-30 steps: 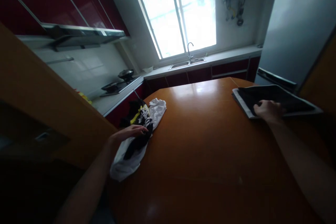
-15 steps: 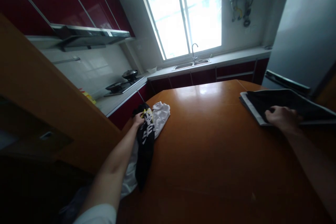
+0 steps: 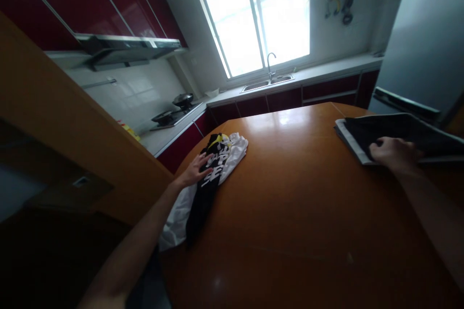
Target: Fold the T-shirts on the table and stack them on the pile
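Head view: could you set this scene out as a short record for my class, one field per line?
Left hand: fingers spread on the black printed cloth
Right hand: curled on the dark flat item with white edging; grip unclear
Under the printed cloth: white cloth
Surface: brown table
Background: sink below a window

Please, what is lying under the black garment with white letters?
White cloth shows past two sides of the black garment, above the table. Whatever the garment covers cannot be seen.

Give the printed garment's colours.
The printed garment is black with white and yellow print; the head view shows it best.
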